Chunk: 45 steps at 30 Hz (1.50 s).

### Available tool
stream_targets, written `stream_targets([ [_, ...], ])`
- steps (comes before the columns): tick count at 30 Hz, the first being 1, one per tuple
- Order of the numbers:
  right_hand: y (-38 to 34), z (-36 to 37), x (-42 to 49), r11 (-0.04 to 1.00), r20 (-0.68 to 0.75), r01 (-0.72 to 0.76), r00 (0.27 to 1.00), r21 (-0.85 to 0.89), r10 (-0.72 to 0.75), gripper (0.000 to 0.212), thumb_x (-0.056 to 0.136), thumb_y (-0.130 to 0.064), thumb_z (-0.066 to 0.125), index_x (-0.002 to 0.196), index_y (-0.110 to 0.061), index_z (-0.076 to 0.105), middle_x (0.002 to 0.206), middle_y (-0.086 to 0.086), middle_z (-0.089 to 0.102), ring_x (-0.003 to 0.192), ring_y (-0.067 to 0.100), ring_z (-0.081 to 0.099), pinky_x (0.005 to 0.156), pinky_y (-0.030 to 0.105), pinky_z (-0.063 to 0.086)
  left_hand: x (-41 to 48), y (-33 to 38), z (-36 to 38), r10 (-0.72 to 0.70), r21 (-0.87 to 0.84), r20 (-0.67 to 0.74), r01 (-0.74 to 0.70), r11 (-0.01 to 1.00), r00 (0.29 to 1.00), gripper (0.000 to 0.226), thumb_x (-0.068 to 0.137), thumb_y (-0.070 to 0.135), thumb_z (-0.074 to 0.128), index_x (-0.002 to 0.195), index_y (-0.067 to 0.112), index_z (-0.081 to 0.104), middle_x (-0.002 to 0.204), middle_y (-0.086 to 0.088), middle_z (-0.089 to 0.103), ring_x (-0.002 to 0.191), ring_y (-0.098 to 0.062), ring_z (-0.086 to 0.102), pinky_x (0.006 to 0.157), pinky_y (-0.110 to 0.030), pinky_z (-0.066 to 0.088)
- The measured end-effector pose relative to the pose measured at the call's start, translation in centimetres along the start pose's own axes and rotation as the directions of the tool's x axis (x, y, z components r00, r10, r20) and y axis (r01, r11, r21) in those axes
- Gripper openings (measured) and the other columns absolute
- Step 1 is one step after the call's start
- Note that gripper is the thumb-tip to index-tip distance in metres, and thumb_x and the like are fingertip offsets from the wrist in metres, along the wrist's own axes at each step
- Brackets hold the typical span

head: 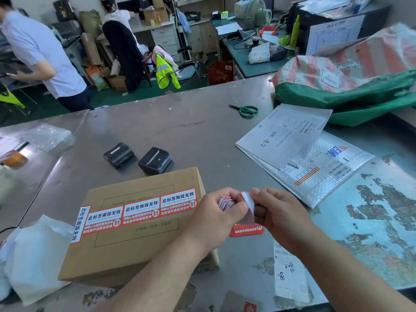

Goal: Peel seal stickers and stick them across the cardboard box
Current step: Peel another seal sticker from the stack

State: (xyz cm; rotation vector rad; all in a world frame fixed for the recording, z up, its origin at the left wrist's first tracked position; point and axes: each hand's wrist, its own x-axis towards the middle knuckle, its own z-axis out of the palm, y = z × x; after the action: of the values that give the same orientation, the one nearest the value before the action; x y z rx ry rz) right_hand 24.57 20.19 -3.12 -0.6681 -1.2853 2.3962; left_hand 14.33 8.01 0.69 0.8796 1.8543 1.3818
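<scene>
While one more sticker is peeled between the hands, just off the box's right end, three seal stickers lie in a row across the cardboard box and a fourth wraps its left edge.

- Left hand: fingers curled round a crumpled bunch of stickers.
- Right hand: fingers pinching the sheet's edge.
- Progress: judged well along; the near part of the box top is bare.
- On the counter: loose orange sticker, scissors, bubble mailers.
- Obstructions: nothing blocks the box.

Looks across a worn grey metal surface onto green floor. Beyond, takes in a white drawer cabinet, a black office chair beside a yellow vest, a red crate, a green-topped desk bearing a pale fan. Lit evenly, brightly.
</scene>
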Motion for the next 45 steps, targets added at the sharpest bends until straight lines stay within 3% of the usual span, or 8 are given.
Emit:
stream_targets([
  [3,0.5,-0.1,0.3,1.000,-0.017,0.002,1.000,-0.009,-0.002,0.021,0.097,-0.015,0.060,0.091,0.006,0.058,0.068,0.021,0.064,0.060,0.026,0.064,0.059,0.031,0.055,-0.3,0.4,-0.3,-0.064,-0.206,0.023,0.067,0.976,0.998,0.016,0.086,0.008,0.063,0.072,0.013,0.058,0.053,0.009,0.053,0.045,0.000,0.045,0.046,-0.011,0.037],
  [11,0.6,-0.2,0.7,1.000,-0.142,-0.022,0.990,0.020,0.024,0.031,0.098,-0.012,0.058,0.067,-0.010,0.059,0.081,0.019,0.047,0.080,0.033,0.049,0.054,0.026,0.055,-0.5,-0.5,-2.1,-0.188,-0.519,-0.021,0.150,0.842,0.982,0.013,0.067,0.022,0.064,0.074,0.017,0.055,0.067,-0.002,0.049,0.050,-0.010,0.032,0.046,-0.024,0.012],
  [16,0.0,1.0,0.2,0.998,-0.173,0.051,0.983,-0.033,-0.056,0.032,0.099,-0.010,0.056,0.068,-0.009,0.049,0.060,0.009,0.050,0.055,0.022,0.053,0.054,0.029,0.050,-0.7,-1.0,-2.6,-0.277,-0.447,-0.077,0.215,0.868,0.958,0.008,0.074,0.024,0.059,0.073,0.017,0.055,0.066,-0.002,0.050,0.051,-0.011,0.032,0.045,-0.023,0.018],
  [21,-0.2,2.4,-0.9,0.984,-0.151,0.078,0.983,-0.158,-0.102,0.026,0.081,-0.030,0.067,0.059,-0.017,0.063,0.071,0.019,0.058,0.072,0.030,0.057,0.071,0.042,0.051,-0.8,-0.6,-2.0,-0.205,-0.332,-0.053,0.176,0.927,0.977,0.049,0.067,0.061,0.067,0.084,0.017,0.056,0.061,0.006,0.048,0.049,-0.007,0.035,0.049,-0.022,0.029],
  [26,-0.3,2.8,-1.4,0.984,-0.128,0.105,0.984,-0.146,-0.124,0.028,0.089,-0.024,0.067,0.064,-0.012,0.065,0.074,0.025,0.064,0.072,0.032,0.062,0.072,0.043,0.054,-0.6,-0.9,-1.4,-0.159,-0.283,-0.116,0.121,0.952,0.980,0.051,0.066,0.051,0.079,0.107,0.025,0.063,0.103,-0.017,0.070,0.092,-0.028,0.065,0.089,-0.050,0.051],
  [33,-0.7,2.1,-1.3,0.992,-0.168,0.081,0.981,-0.095,-0.097,0.027,0.088,-0.023,0.067,0.062,-0.014,0.066,0.078,0.026,0.062,0.076,0.036,0.061,0.078,0.049,0.054,-0.3,-0.6,-2.0,-0.167,-0.284,-0.217,0.102,0.953,0.962,0.017,0.092,0.025,0.059,0.103,0.012,0.059,0.091,-0.009,0.067,0.083,-0.020,0.059,0.075,-0.037,0.049],
  [38,-1.3,1.5,-1.6,0.998,-0.232,0.063,0.970,-0.017,-0.065,0.015,0.100,-0.008,0.054,0.086,-0.002,0.055,0.062,0.008,0.060,0.052,0.018,0.062,0.052,0.026,0.054,-0.1,-0.3,-2.7,-0.213,-0.349,-0.315,0.096,0.932,0.925,0.024,0.099,0.007,0.045,0.107,0.022,0.061,0.096,-0.002,0.067,0.079,-0.013,0.060,0.070,-0.031,0.049],
  [45,-1.3,0.9,-1.4,0.997,-0.343,0.072,0.938,0.030,-0.057,0.016,0.099,-0.011,0.055,0.084,-0.005,0.056,0.066,0.010,0.062,0.059,0.020,0.061,0.066,0.036,0.051,0.1,0.0,-2.8,-0.290,-0.460,-0.412,0.077,0.884,0.864,0.016,0.102,0.020,0.045,0.110,0.022,0.059,0.091,-0.005,0.065,0.075,-0.017,0.059,0.055,-0.025,0.042],
])
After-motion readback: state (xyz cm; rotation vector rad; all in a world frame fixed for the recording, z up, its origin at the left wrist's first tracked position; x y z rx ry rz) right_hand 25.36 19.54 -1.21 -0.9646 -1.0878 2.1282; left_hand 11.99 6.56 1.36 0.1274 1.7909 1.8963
